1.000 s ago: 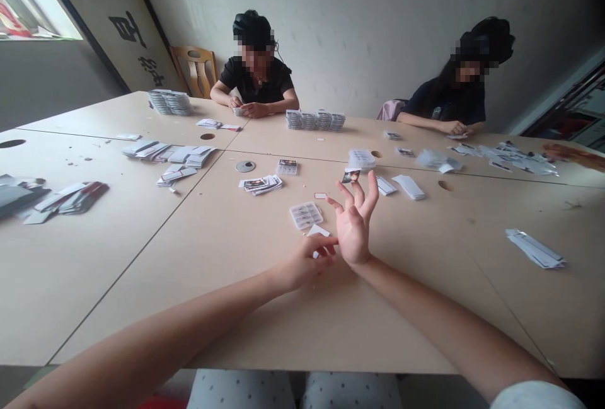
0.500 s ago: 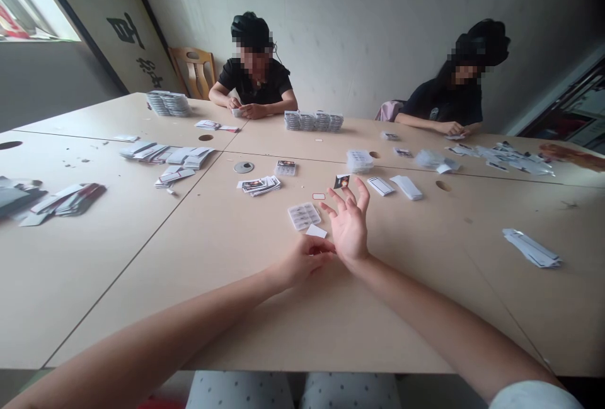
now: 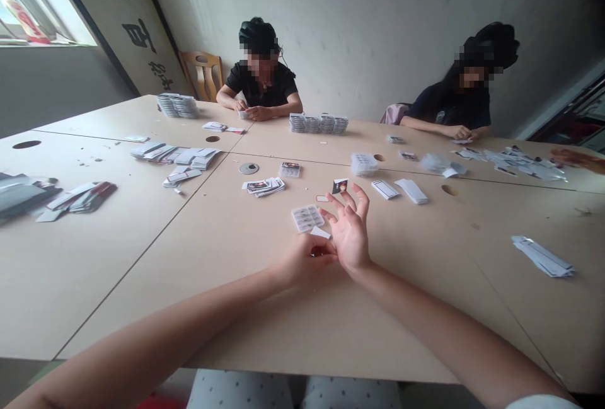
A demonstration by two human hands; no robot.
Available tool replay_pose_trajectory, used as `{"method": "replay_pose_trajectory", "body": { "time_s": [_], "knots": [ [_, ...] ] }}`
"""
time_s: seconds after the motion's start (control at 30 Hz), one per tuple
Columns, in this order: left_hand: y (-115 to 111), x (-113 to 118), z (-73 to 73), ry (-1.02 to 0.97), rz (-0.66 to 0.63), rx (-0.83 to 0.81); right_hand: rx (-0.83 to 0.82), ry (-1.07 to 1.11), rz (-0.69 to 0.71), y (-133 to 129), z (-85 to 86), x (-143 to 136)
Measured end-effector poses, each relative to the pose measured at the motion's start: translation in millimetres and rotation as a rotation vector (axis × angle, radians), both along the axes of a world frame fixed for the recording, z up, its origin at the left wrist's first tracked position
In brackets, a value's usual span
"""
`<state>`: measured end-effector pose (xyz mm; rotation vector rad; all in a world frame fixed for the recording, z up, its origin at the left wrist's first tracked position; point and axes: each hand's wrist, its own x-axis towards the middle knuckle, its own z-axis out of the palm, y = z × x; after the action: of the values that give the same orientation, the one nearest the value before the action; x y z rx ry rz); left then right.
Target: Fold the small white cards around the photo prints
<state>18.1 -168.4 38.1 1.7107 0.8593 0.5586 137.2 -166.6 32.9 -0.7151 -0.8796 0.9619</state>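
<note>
Nearest, above the worktop point(image 3: 236, 226), two bare hands meet: the left hand point(image 3: 307, 258) has its fingers curled against the heel of the right hand point(image 3: 350, 236); whether its grip is closed on anything cannot be told. The right hand is palm up, fingers spread wide, with one small dark printed card point(image 3: 339, 186) at its fingertips; whether the grip pinches that card is unclear. Just beyond the left hand lies one white paper piece point(image 3: 321, 232), beside one clear compartment box point(image 3: 307, 218), which sits left of the right hand. One red-edged label point(image 3: 322, 198) lies just past that box. Well to the right is one bundle of white strips point(image 3: 543, 256). Farther on come two white card stacks point(image 3: 399, 190), right of the raised fingers, one fanned pile of cards point(image 3: 263, 186) to the left, one round metal disc point(image 3: 248, 169) and one closed box point(image 3: 290, 170). Beyond stands one row of four box stacks point(image 3: 319, 123); two people point(image 3: 262, 91) sit along the far side.
</note>
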Motion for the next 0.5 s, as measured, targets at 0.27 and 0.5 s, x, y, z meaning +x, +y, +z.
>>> {"method": "replay_pose_trajectory", "body": {
  "time_s": [0.27,0.5],
  "knots": [
    [30,-17,5.8,-0.020,0.269,0.164,-0.050,-0.152,-0.100,32,-19.4,30],
    [60,-36,6.3,-0.052,0.601,0.538,-0.249,-0.149,-0.109,46,-30.5,39]
  ]
}}
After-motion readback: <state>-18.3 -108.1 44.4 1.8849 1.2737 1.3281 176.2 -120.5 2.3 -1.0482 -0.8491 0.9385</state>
